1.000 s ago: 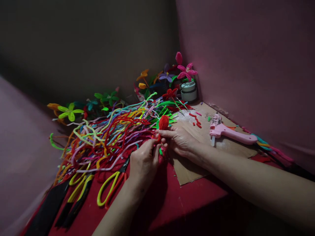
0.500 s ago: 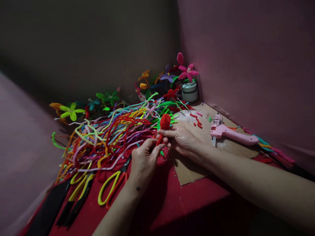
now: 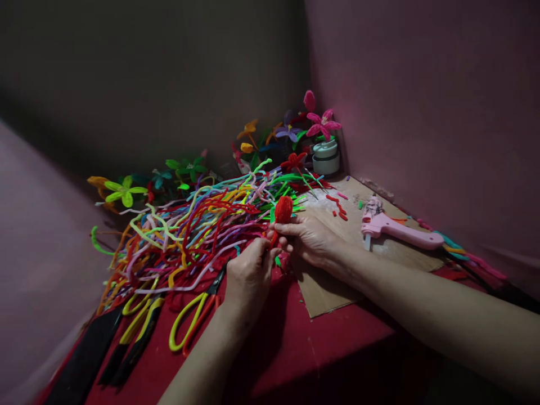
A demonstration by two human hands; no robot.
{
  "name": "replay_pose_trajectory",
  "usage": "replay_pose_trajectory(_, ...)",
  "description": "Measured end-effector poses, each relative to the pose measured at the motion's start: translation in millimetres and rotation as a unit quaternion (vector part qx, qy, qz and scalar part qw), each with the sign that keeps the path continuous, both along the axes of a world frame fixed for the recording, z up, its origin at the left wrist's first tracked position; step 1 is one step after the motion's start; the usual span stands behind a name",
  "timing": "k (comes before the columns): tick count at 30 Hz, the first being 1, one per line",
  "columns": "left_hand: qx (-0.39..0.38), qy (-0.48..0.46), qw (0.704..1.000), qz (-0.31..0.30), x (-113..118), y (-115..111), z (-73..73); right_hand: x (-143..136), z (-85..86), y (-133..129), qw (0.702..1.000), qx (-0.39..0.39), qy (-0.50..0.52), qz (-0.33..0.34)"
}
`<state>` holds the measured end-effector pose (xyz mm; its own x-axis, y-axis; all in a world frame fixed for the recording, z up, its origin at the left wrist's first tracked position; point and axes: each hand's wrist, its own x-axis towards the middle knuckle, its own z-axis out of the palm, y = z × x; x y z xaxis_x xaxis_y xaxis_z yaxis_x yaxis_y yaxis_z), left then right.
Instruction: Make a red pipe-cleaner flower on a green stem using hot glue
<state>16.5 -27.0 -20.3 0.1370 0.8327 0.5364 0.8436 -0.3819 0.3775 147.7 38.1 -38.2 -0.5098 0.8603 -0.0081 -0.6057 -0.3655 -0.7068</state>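
Right grip: fingers closed around the rounded red fuzzy flower bud, just below its head
Left grip: pinching the bud's red stem, lower down
Bud: roughly upright, above both sets of fingertips
Left beyond grips: tangled heap of multicoloured fuzzy pipe cleaners
Right of grips: pink plastic glue gun on flat brown board

Dim, uneven light with deep shadows
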Motion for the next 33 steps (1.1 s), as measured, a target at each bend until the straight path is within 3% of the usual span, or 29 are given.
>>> replay_pose_trajectory(4, -0.116, -0.135, 0.984, -0.010, -4.5, 4.1, 0.7, -0.6, -1.6, 0.7, 1.000, -0.006, 0.013, 0.002)
replay_pose_trajectory(10, -0.208, -0.280, 0.937, -0.014, -3.6, 8.9, 7.1, 0.0, 6.6, -4.4, 0.999, -0.017, 0.005, -0.035)
replay_pose_trajectory(12, -0.278, -0.327, 0.902, -0.045, -1.9, 7.9, 11.8, 0.4, 9.1, -6.4, 0.999, -0.011, 0.006, -0.051)
replay_pose_trajectory(15, -0.387, -0.423, 0.815, -0.079, -1.0, 6.7, 15.4, 0.4, 9.8, -7.7, 0.998, 0.002, 0.003, -0.070)
replay_pose_trajectory(17, -0.398, -0.461, 0.789, -0.074, -0.7, 7.1, 15.1, -0.2, 8.9, -8.1, 0.998, 0.007, 0.001, -0.065)
replay_pose_trajectory(21, -0.360, -0.443, 0.817, -0.080, 1.8, 8.3, 12.5, -2.1, 6.9, -8.9, 0.999, 0.005, 0.005, -0.035)
replay_pose_trajectory(24, -0.359, -0.450, 0.814, -0.076, 4.2, 6.8, 12.6, -2.2, 6.2, -9.0, 1.000, 0.017, -0.001, -0.022)
replay_pose_trajectory(33, -0.423, -0.535, 0.721, -0.116, -3.6, 2.1, 21.5, 1.9, 11.9, -11.6, 0.998, 0.020, 0.035, 0.056)
